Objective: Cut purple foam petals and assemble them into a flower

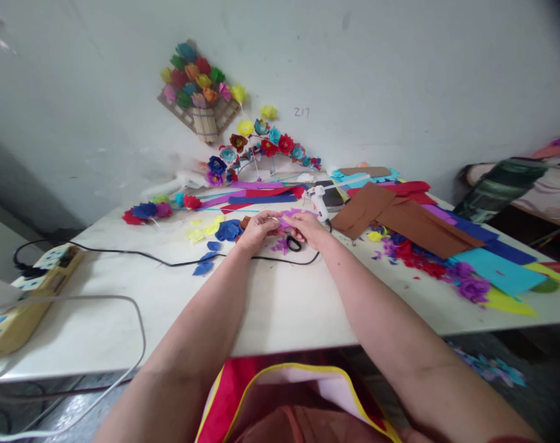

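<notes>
Over the middle of the table, my left hand (260,229) and my right hand (310,226) meet with fingertips pinched on a small purple paper piece (285,224). Fingers hide much of its shape. Just below them lies a pair of scissors with a black handle (293,244), partly covered, beside purple scraps (280,246). Blue paper petals (228,230) and yellow petals (212,226) rest left of my left hand. Behind my right hand stands a white glue gun (317,200).
A black cable (169,264) crosses the table from a power strip (35,295). Brown paper sheets (413,221) and petal scraps (421,261) cover the right side. Finished paper flowers (146,210) lie back left; a flower arch (271,147) stands by the wall.
</notes>
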`<state>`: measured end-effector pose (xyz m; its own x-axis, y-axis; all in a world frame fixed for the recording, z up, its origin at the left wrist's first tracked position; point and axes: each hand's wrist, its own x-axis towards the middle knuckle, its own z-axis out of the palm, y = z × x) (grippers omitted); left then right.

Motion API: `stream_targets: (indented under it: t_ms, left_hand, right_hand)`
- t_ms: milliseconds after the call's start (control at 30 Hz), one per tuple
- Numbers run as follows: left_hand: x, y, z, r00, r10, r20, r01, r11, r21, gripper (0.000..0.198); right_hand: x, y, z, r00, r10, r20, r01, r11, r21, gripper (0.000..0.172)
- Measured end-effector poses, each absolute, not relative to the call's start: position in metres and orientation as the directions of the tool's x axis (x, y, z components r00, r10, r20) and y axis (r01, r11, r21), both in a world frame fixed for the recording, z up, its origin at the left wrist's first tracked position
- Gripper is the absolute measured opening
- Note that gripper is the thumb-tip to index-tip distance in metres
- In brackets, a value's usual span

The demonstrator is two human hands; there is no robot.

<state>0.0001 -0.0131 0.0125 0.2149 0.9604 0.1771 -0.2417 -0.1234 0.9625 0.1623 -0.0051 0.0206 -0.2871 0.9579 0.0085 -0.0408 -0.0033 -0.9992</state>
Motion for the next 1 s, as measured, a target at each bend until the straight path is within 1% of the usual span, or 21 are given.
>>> stream_targets:
  t_ms: [167,367,533,633,767,1000]
  left_hand:
    - [0.0014,-0.0163,0.0158,0.229,0.962,0.149,-0.219,-0.099,0.971,0.042]
    - [0.0009,-0.0152,0.0153,0.232,0.964,0.129,-0.2,-0.082,0.976,0.038]
    - [0.0015,-0.011,0.0092,0.23,0.967,0.112,-0.154,-0.077,0.985,0.033]
    - [0.0033,-0.0114,0.0078,0.255,0.962,0.101,-0.069,-0.086,0.994,0.039]
    - [0.0057,-0.0146,0.0098,0.271,0.957,0.109,0.026,-0.12,0.992,0.052]
    - [0.0051,-0.0138,0.0094,0.301,0.943,0.138,0.033,-0.155,0.987,0.053]
  right_hand:
    - [0.1615,-0.0052,0.0203,-0.277,0.961,0.018,-0.028,0.01,-1.0,0.039]
    - [0.1591,-0.0086,0.0235,-0.243,0.97,0.009,0.023,0.015,-1.0,0.033]
    - [0.1576,-0.0112,0.0268,-0.193,0.981,0.029,0.068,0.043,-0.997,0.031]
    - [0.1574,-0.0109,0.0264,-0.172,0.984,0.054,0.086,0.069,-0.994,0.031]
    - [0.1572,-0.0103,0.0248,-0.197,0.977,0.086,0.089,0.105,-0.99,0.028]
    - [0.1562,-0.0118,0.0259,-0.223,0.97,0.092,0.06,0.108,-0.992,0.021]
